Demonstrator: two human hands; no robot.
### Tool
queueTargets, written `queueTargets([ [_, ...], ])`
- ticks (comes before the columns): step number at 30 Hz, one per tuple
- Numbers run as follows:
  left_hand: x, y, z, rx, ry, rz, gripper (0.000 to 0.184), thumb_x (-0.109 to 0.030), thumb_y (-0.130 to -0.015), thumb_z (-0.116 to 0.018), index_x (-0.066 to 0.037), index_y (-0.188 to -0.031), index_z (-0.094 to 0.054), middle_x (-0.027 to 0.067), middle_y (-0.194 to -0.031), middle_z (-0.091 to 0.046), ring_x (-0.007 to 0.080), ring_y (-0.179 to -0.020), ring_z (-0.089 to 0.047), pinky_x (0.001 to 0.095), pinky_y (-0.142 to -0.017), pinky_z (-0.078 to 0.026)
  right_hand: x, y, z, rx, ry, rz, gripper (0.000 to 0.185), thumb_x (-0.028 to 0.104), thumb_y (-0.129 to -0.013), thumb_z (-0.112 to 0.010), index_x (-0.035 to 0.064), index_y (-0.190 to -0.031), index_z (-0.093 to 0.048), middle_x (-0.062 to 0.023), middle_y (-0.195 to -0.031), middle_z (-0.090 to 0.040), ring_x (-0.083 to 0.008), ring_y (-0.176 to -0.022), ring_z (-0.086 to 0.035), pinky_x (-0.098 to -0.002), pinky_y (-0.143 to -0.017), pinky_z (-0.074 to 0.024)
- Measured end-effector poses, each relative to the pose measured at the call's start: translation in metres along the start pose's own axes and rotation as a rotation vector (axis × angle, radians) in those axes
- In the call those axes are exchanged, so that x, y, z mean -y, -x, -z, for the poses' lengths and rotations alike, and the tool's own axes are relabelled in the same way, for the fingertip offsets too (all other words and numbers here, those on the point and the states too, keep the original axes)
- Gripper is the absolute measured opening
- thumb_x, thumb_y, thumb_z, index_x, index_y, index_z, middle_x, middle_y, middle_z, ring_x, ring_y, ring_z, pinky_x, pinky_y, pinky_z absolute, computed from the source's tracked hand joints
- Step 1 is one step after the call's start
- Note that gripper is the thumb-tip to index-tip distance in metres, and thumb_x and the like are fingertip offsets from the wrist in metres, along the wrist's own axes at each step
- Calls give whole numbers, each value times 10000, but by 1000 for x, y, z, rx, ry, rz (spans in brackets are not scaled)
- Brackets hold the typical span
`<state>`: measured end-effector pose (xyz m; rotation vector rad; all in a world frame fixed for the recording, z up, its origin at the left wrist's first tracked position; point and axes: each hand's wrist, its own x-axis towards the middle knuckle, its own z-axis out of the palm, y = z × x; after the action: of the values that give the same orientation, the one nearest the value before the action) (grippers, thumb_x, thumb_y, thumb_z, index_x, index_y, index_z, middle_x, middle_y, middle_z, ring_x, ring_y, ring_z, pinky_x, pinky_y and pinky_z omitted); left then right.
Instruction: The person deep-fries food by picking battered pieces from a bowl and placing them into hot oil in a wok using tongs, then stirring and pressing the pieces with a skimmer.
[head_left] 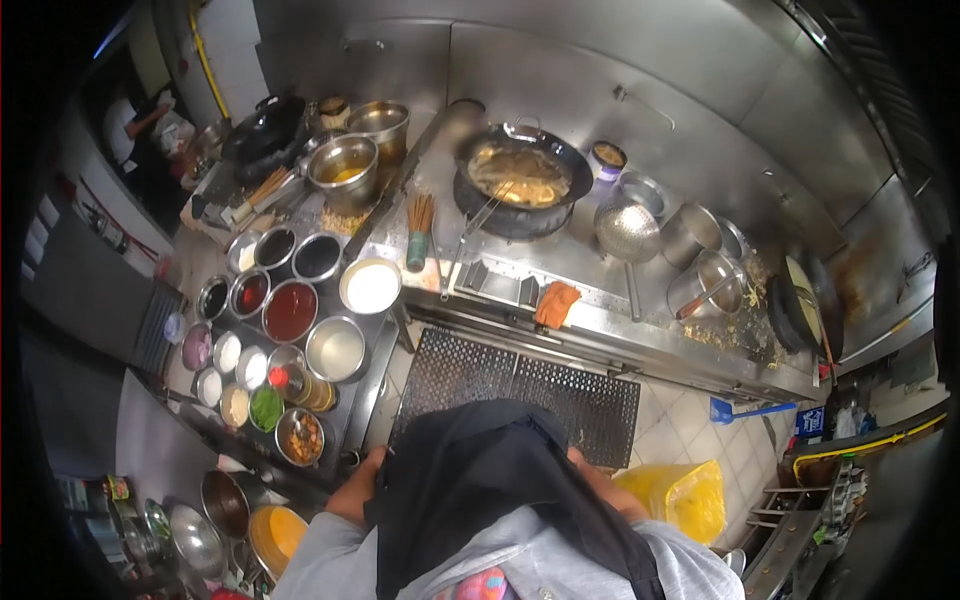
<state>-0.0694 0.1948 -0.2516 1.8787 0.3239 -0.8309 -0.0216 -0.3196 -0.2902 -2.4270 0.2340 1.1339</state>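
My left hand (371,466) is low at the left edge of the black apron (470,480), near the table of sauce bowls. My right hand (582,464) hangs at the apron's other side. The apron hides the fingers of both, so I cannot see whether they hold anything. On the stove ahead, out of reach of both hands, stands a black wok (580,180) of bubbling oil with pale food frying in it. A long thin metal utensil (484,214) leans over its near rim. A perforated strainer ladle (627,230) lies to its right.
Bowls of sauces (291,310) and seasonings cover the left table. A bamboo brush (419,228) and an orange cloth (557,304) lie along the stove. Metal pots (692,235) stand right. Underfoot is a black mat (460,375); a yellow bag (690,500) sits right. Another person (122,130) stands far left.
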Motion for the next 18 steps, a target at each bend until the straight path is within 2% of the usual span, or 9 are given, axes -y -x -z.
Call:
queueTargets([
  [3, -10, 12, 3, 22, -1, -58, 446, -261, -911, -541, 49, -1231, -537, 188, -1154, -623, 302, -1078, -575, 361, -970, -404, 5, 12, 5, -70, -149, 27, 588, 450, -796, -598, -28, -1135, -647, -236, -1177, -631, -323, -1106, -616, -387, -889, -469],
  [7, -17, 22, 7, 42, -6, -93, 454, -260, -912, -542, 50, -1243, -526, 192, -1163, -618, 307, -1093, -571, 360, -980, -398, 19, 24, 18, 81, -144, -61, 654, 502, -752, -655, -32, -1129, -651, -232, -1198, -625, -284, -1137, -603, -363, -912, -460],
  [10, -21, 28, 10, 47, -10, -104, 460, -259, -913, -542, 50, -1252, -518, 195, -1170, -614, 310, -1105, -567, 358, -987, -394, 41, 49, 29, 37, -258, -151, 667, 517, -736, -666, -16, -1138, -654, -218, -1218, -619, -281, -1164, -590, -358, -928, -456],
  [13, -24, 32, 12, 49, -11, -106, 466, -258, -914, -542, 51, -1261, -510, 198, -1176, -610, 313, -1116, -564, 357, -994, -390, 34, 38, 24, 56, -179, -160, 667, 522, -735, -661, 9, -1162, -650, -194, -1234, -618, -280, -1180, -581, -361, -939, -454],
  [17, -28, 39, 13, 50, -13, -115, 474, -257, -915, -543, 52, -1272, -499, 202, -1185, -604, 318, -1131, -559, 356, -1004, -384, 34, 38, 21, 24, -222, -189, 661, 529, -745, -643, 26, -1174, -650, -172, -1245, -618, -279, -1186, -577, -359, -952, -451],
  [18, -30, 42, 14, 48, -11, -113, 476, -257, -916, -543, 52, -1275, -496, 203, -1187, -603, 319, -1135, -558, 355, -1006, -383, 33, 37, 23, 58, -161, -134, 646, 519, -753, -641, 27, -1170, -652, -167, -1247, -619, -279, -1186, -577, -357, -957, -449],
])
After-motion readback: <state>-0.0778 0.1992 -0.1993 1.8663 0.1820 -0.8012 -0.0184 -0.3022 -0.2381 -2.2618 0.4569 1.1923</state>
